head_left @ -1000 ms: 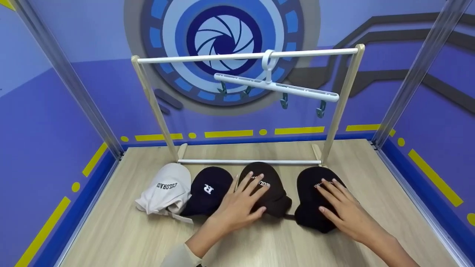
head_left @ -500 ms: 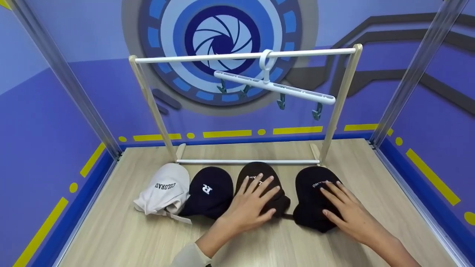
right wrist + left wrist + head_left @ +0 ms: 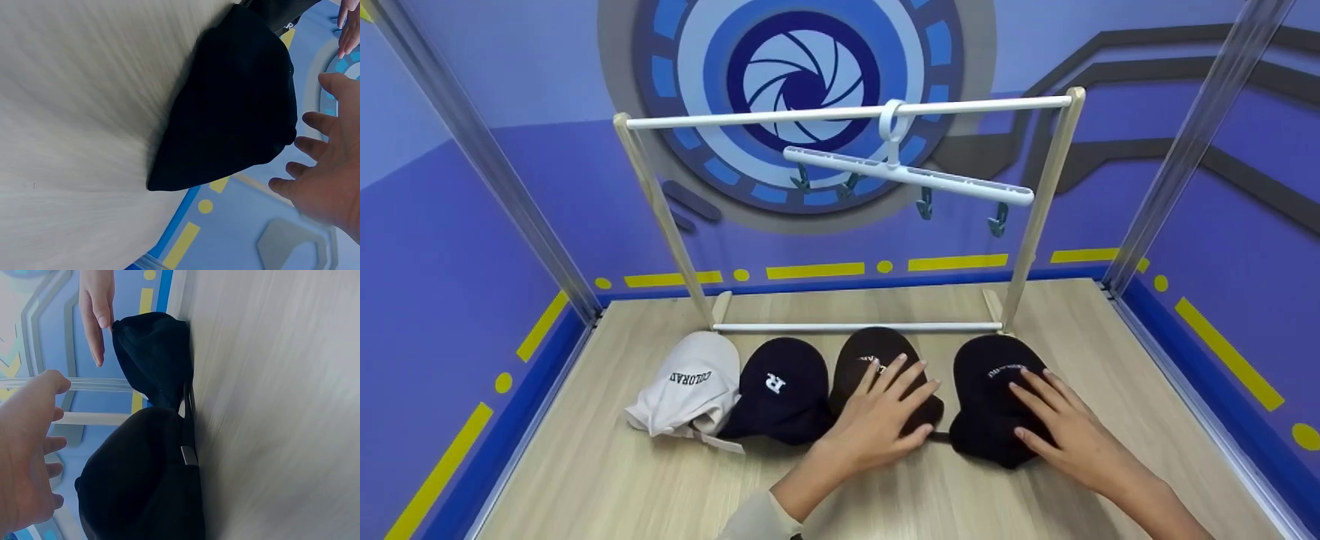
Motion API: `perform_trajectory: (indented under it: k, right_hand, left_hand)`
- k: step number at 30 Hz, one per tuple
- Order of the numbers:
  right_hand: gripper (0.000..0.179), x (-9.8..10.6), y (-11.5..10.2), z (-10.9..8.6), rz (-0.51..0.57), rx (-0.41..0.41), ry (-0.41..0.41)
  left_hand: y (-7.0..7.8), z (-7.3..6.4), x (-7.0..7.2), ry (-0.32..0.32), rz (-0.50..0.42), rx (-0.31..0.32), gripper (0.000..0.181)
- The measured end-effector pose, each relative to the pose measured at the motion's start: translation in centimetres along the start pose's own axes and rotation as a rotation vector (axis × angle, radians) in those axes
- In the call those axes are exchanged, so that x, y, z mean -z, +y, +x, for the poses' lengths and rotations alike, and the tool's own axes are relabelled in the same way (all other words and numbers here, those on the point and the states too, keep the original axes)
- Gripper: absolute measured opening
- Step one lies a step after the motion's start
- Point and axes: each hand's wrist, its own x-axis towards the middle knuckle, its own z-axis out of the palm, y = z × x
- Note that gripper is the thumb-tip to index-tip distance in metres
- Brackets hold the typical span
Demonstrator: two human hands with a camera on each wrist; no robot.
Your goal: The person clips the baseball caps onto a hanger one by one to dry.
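Note:
Four caps would be several in a row: a white cap (image 3: 690, 386), a navy cap (image 3: 787, 397) with an R, a dark brown cap (image 3: 866, 360) and a black cap (image 3: 990, 405). My left hand (image 3: 881, 420) hovers over the brown cap, fingers spread, hiding part of its lettering. A gap separates that hand from the cap in the left wrist view. Over the right side of the black cap is my right hand (image 3: 1069, 431), its fingers spread and nearly straight. In the right wrist view, the black cap (image 3: 236, 112) lies just apart from the fingers. Neither hand holds anything.
Behind the caps stands a wooden rack with a white top bar (image 3: 780, 116) and a lower bar (image 3: 855, 327). A white hanger (image 3: 907, 175) with several green clips (image 3: 924, 204) hangs from it. Patterned walls enclose the wooden table (image 3: 585, 472).
My left hand has shifted right across the brown cap, uncovering more of the navy cap. The right hand has hardly moved over the black cap. The view has drifted slightly.

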Motion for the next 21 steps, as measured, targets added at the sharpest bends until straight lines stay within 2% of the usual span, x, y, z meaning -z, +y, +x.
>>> perform_trajectory:
  k: [5, 12, 21]
  right_hand:
    - [0.061, 0.1, 0.3, -0.2, -0.009, 0.006, -0.003]
    - [0.068, 0.4, 0.7, -0.5, 0.01, -0.015, -0.067]
    - [0.081, 0.4, 1.2, -1.2, -0.023, 0.043, -0.09]
  left_hand:
    - [0.5, 0.5, -0.1, -0.007, -0.022, 0.001, 0.056]
    - [1.2, 1.5, -0.2, -0.018, -0.046, -0.001, 0.063]
    - [2.5, 2.6, -0.8, -0.023, -0.042, -0.022, 0.078]
